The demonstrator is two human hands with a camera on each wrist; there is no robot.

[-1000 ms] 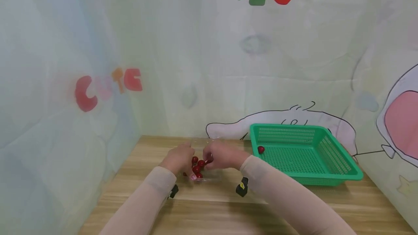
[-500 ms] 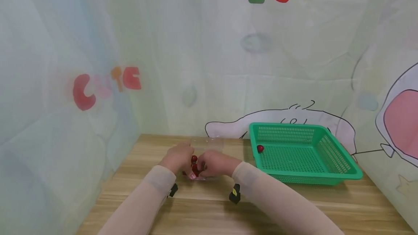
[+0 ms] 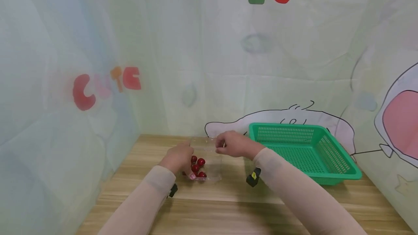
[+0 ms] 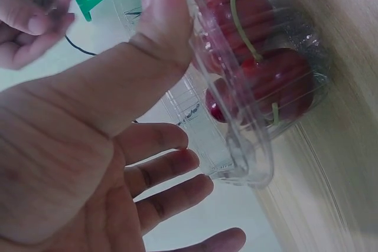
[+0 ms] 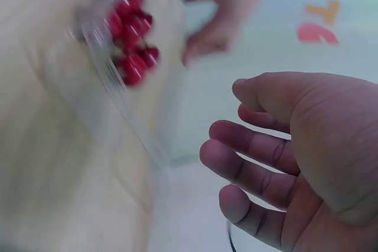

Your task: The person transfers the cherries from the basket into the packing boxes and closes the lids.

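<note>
A clear plastic clamshell box [image 3: 213, 164] lies on the table with its lid [image 3: 202, 143] raised at the back. Several red cherries [image 3: 195, 168] sit in the left part of it, and green stems show in the left wrist view. My left hand [image 3: 177, 157] rests along the box's left side. Its thumb [image 4: 165, 22] lies against the rim, while the other fingers are stretched out behind. My right hand [image 3: 233, 143] is raised by the lid's right edge, its fingers [image 5: 245, 169] loosely bent around nothing. Whether it touches the lid, I cannot tell.
To the right stands a green perforated basket [image 3: 326, 175], its left side partly hidden by my right forearm. The wooden table [image 3: 183, 213] runs up against a printed cloth [image 3: 196, 64] at the back and on the left.
My right hand moved down among the cherries, then up and right to the lid, out of the box. The cherries shifted slightly. My left hand stays put. The cherry in the basket is now hidden.
</note>
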